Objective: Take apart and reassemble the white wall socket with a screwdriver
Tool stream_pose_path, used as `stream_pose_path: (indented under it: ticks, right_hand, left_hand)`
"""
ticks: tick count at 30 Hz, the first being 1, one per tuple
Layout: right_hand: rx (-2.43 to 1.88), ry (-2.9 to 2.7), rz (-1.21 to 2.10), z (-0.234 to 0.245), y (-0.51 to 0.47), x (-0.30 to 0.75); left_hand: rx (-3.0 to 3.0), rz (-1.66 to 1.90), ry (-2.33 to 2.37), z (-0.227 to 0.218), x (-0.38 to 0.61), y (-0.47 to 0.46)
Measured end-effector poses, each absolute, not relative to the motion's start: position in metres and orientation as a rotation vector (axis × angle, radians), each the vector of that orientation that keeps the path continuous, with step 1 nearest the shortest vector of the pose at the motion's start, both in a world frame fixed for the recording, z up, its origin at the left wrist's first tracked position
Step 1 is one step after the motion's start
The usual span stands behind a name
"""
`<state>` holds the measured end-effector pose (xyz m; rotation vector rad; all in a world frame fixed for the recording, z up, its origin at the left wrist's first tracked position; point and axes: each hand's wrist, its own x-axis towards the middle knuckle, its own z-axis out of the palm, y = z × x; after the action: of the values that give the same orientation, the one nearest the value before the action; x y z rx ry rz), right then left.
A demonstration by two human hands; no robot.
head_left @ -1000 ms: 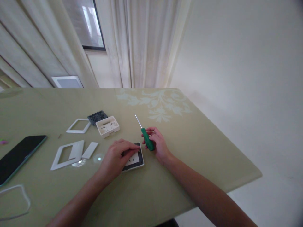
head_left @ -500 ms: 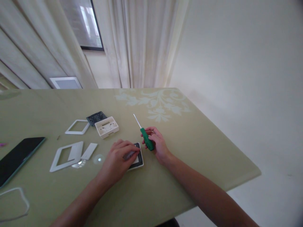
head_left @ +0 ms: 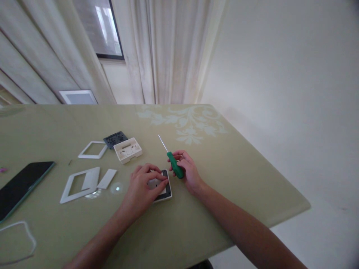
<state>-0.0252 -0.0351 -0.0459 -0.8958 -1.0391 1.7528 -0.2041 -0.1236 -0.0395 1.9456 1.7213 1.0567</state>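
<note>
My left hand lies over a square socket module with a dark rim and a white face, flat on the green table. Its fingers curl around a small white part on top of the module. My right hand is closed round the green handle of a screwdriver just right of the module. The thin metal shaft points up and away to the left.
A white back box, a dark square insert and a white frame lie behind the hands. Further left are a larger white cover frame, a white strip, a dark phone and a clear plastic loop. The table edge runs close at the right.
My left hand's fingers have shifted and curled tighter over the module's white centre part. The right hand and screwdriver have hardly moved.
</note>
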Motion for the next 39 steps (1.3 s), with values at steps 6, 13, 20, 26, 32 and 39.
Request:
stream_pose_path:
  ticks: [6, 13, 20, 26, 32, 39]
  right_hand:
    - [-0.872, -1.053, 1.755, -0.044, -0.033, -0.023]
    - [-0.86, -1.058, 1.726, -0.038, -0.028, -0.017]
    - [-0.867, -1.071, 1.725, -0.037, -0.029, -0.017]
    - [-0.866, -1.07, 1.713, -0.038, -0.027, -0.016]
    - [-0.86, -1.062, 1.712, -0.036, -0.028, -0.015]
    - [-0.869, -1.06, 1.724, -0.035, -0.029, -0.015]
  left_hand:
    - [2.36, 1.18, 1.529, -0.039, -0.208, -0.124]
    - [2.56, 1.216, 1.36, -0.038, -0.211, -0.123]
    - [2.534, 1.032, 1.195, -0.033, -0.217, -0.125]
    - [2.421, 0.864, 1.152, -0.033, -0.223, -0.125]
    - [2.44, 0.973, 1.116, -0.036, -0.219, -0.123]
    - [2.577, 1.02, 1.151, -0.038, -0.216, -0.124]
